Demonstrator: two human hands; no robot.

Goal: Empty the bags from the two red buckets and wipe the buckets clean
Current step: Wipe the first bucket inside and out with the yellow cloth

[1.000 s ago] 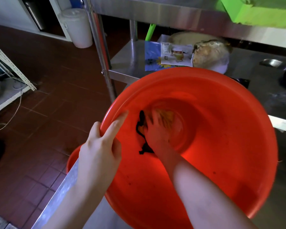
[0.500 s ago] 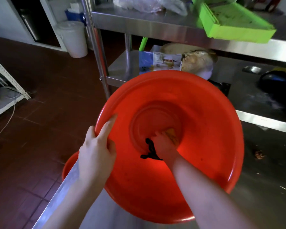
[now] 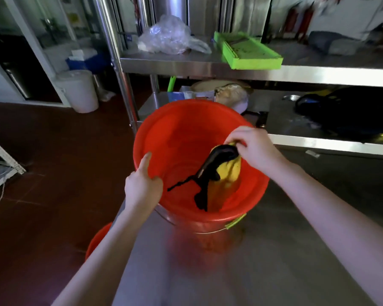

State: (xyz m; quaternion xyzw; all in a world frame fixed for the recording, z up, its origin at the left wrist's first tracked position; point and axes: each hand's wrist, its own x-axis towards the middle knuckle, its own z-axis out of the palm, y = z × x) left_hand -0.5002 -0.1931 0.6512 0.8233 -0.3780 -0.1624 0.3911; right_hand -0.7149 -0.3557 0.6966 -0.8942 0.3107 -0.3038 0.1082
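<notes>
We note the left hand (image 3: 142,186) gripping the rim of the bucket (image 3: 181,138), evidently to steady it, while the right hand (image 3: 252,149) pinches the cloth (image 3: 227,173) hanging inside.

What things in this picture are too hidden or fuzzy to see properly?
Head view:
- The second bucket: mostly hidden behind the left arm and the table.
- Bottom of the big bucket: partly covered by the cloth hanging from the right hand.
- The dark thing on the lower shelf: too blurred to name.
</notes>
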